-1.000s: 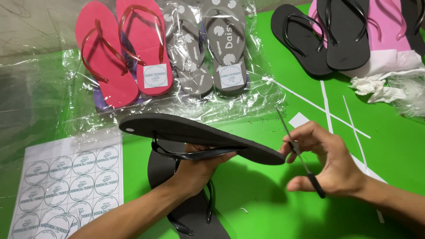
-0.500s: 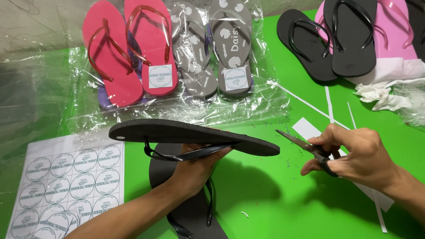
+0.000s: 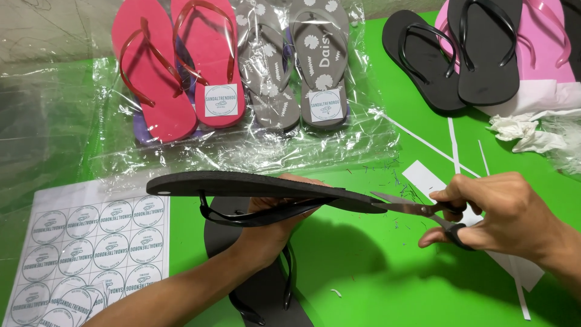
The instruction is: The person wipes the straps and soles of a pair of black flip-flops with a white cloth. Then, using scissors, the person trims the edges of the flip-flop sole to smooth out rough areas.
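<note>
At the far left of the frame a white sheet of round stickers (image 3: pixel 91 254) lies on the green tabletop (image 3: pixel 375 278), with crinkled clear plastic wrap (image 3: pixel 66 133) spread above it. On that plastic, in the upper left, sits a pair of pink flip-flops (image 3: pixel 181 66), and just beside them a grey pair (image 3: pixel 296 66), each pair with a small square label on the heel.

In the middle, the left hand (image 3: pixel 275 221) comes up from the bottom edge and is closed around the straps of a black flip-flop (image 3: pixel 260 184), holding it sole-up and roughly level above the tabletop. A second black flip-flop (image 3: pixel 266 290) lies flat beneath the wrist.

To the right, the tips of a pair of scissors (image 3: pixel 417 209) meet the end of the held flip-flop; whether the blades bite into it I cannot tell. The right hand (image 3: pixel 502 212) has its fingers curled through the scissor handles, gripping them firmly. Thin white paper strips (image 3: pixel 451 136) lie around it. In the upper right are more black flip-flops (image 3: pixel 460 54) beside pink ones (image 3: pixel 544 48), with crumpled white paper (image 3: pixel 520 130) below them.
</note>
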